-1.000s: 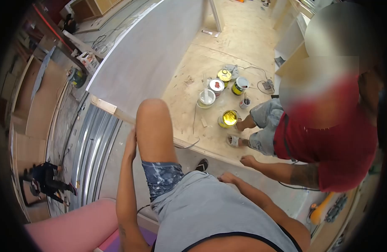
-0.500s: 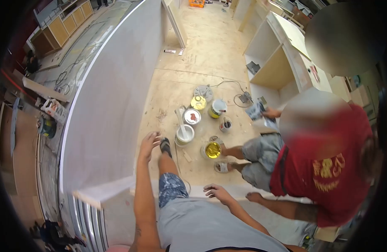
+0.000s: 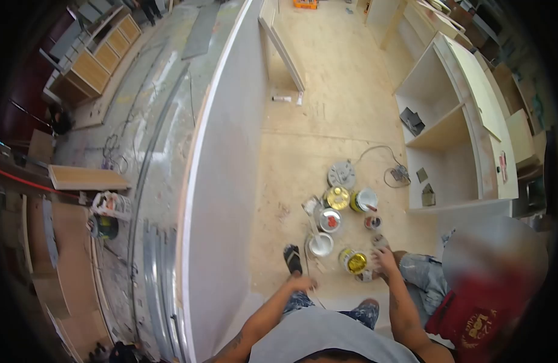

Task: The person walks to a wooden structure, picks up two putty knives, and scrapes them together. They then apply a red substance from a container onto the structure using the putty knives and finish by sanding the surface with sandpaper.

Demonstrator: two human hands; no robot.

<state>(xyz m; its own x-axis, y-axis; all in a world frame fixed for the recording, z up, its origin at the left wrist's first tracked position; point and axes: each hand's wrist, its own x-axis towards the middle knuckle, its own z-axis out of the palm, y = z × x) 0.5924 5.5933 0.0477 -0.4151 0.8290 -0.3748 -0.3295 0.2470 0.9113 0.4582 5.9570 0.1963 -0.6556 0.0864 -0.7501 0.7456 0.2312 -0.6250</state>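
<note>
Bent over in a grey shirt, I have my left hand (image 3: 303, 283) above my left thigh, its slightly blurred fingers pointing right with nothing visible in them. My right hand (image 3: 385, 261) hangs with fingers apart, empty, beside an open tin with shiny yellow contents (image 3: 355, 262). To the left of that tin stands an open can of white paint (image 3: 320, 245) with a pale stick leaning at its rim. Behind it are a white-lidded tin with a red blotch (image 3: 330, 221), a yellow-lidded tin (image 3: 337, 198), another can (image 3: 365, 200) and a small dark-topped tin (image 3: 372, 223).
A co-worker in a red shirt (image 3: 472, 320) crouches close on my right. A long grey panel wall (image 3: 224, 151) runs along my left. An open cabinet (image 3: 442, 160) stands at the right, with a cable and grey plug box (image 3: 400, 173) before it. Metal profiles (image 3: 159, 290) lie beyond the wall.
My view has shifted, so the tins appear farther right and lower. My left hand has dropped toward my thigh. My right hand has reached forward beside the yellow tin. The co-worker is lower in view.
</note>
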